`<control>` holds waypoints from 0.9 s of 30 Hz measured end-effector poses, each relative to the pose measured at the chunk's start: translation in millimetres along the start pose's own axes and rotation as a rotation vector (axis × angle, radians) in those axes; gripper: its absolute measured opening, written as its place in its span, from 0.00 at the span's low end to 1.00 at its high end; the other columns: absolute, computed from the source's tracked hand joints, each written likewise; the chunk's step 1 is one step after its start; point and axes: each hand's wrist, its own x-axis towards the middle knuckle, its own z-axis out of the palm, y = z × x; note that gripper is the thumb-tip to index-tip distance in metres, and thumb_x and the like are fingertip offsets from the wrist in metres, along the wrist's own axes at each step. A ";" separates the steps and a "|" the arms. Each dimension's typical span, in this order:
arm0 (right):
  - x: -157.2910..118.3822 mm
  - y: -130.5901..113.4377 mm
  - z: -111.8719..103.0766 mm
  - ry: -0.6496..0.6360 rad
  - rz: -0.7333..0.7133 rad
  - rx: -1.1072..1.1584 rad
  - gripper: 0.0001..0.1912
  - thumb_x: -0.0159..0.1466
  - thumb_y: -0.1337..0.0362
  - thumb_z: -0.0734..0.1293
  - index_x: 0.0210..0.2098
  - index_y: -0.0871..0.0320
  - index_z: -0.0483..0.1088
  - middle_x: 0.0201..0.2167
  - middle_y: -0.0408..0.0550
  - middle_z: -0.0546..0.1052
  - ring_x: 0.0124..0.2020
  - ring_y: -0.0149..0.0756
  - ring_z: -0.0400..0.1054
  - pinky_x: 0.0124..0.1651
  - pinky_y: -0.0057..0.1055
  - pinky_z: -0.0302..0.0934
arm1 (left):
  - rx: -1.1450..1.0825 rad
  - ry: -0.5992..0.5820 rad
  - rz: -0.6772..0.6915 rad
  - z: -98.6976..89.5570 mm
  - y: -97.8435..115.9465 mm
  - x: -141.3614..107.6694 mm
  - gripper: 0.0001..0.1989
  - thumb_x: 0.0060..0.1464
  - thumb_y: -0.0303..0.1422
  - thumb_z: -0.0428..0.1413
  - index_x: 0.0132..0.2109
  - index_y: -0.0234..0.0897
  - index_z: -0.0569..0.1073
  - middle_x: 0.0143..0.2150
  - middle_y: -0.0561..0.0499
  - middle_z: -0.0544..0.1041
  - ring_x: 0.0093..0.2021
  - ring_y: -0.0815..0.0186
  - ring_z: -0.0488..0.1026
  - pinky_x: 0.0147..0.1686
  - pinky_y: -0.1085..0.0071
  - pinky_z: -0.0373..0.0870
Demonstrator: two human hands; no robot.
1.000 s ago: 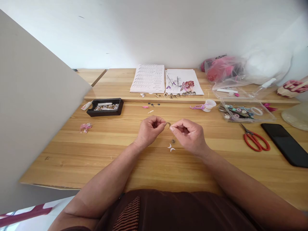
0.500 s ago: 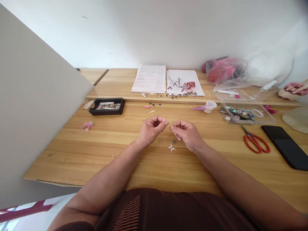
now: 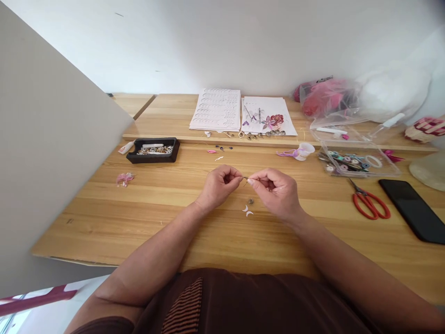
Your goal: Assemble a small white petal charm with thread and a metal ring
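Note:
Between the fingertips of both hands is a small, thin curved piece (image 3: pixel 245 181), mostly covered; its exact kind is too small to make out. My left hand (image 3: pixel 221 185) pinches its left end between thumb and forefinger. From the other side, my right hand (image 3: pixel 276 189) pinches it too, thumb tip close to the left fingertips. Just below the hands, a small round dark metallic bead (image 3: pixel 251 201) lies on the wooden table (image 3: pixel 222 246). Nearer to me are two white crescent-shaped cutouts (image 3: pixel 247 211).
Red-handled scissors (image 3: pixel 370 204) and a black phone (image 3: pixel 413 208) lie at right, below a clear plastic box (image 3: pixel 361 162) of spools. A black tray (image 3: pixel 153 157) of beads stands left. Paper sheets (image 3: pixel 215 109) rest on the raised back ledge. Pink scraps (image 3: pixel 124 179) lie at left.
The curved piece showed as a pale arc between the hands; now it is turned and mostly covered. My right hand's fingers have shifted up and closer to the left fingertips.

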 end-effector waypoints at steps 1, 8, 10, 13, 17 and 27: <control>1.7 1.8 -1.6 0.019 -0.017 -0.021 0.04 0.62 0.64 0.70 0.31 0.57 0.75 0.21 0.40 0.68 0.22 0.28 0.57 0.27 0.29 0.54 | -0.002 -0.047 0.004 0.5 0.6 -1.3 0.07 0.52 0.35 0.62 0.32 0.35 0.76 0.27 0.53 0.73 0.25 0.72 0.63 0.26 0.74 0.60; 12.2 18.0 -3.5 0.031 0.149 0.056 0.06 0.60 0.61 0.72 0.30 0.57 0.76 0.16 0.34 0.56 0.20 0.26 0.48 0.25 0.28 0.47 | -0.143 -0.230 -0.048 1.0 4.1 -5.6 0.11 0.52 0.39 0.63 0.34 0.34 0.76 0.28 0.52 0.73 0.26 0.72 0.63 0.27 0.74 0.59; 12.6 23.6 0.0 -0.001 0.270 0.152 0.09 0.58 0.58 0.73 0.30 0.58 0.76 0.16 0.34 0.57 0.20 0.25 0.48 0.24 0.28 0.45 | -0.216 -0.212 -0.061 0.7 4.8 -4.6 0.13 0.52 0.40 0.64 0.34 0.34 0.75 0.28 0.51 0.74 0.27 0.72 0.65 0.28 0.73 0.61; 9.7 28.0 7.7 -0.048 0.459 0.356 0.14 0.54 0.55 0.75 0.31 0.58 0.75 0.17 0.35 0.62 0.18 0.25 0.49 0.22 0.27 0.44 | -0.302 -0.136 -0.076 0.8 5.5 -2.2 0.15 0.50 0.42 0.66 0.32 0.34 0.75 0.28 0.52 0.74 0.27 0.72 0.65 0.29 0.73 0.61; 2.5 21.6 16.7 -0.114 0.589 0.458 0.16 0.50 0.53 0.77 0.28 0.59 0.73 0.20 0.39 0.69 0.18 0.24 0.54 0.22 0.27 0.51 | -0.300 -0.001 -0.104 0.5 5.0 0.3 0.15 0.49 0.42 0.66 0.32 0.34 0.74 0.26 0.55 0.71 0.25 0.74 0.62 0.27 0.74 0.59; -5.9 0.2 7.4 -0.104 0.178 0.086 0.05 0.60 0.63 0.69 0.30 0.58 0.74 0.21 0.40 0.69 0.22 0.27 0.58 0.26 0.27 0.53 | 0.094 0.059 0.034 -1.8 -2.6 0.4 0.04 0.53 0.31 0.61 0.32 0.34 0.76 0.28 0.52 0.74 0.27 0.71 0.65 0.28 0.74 0.62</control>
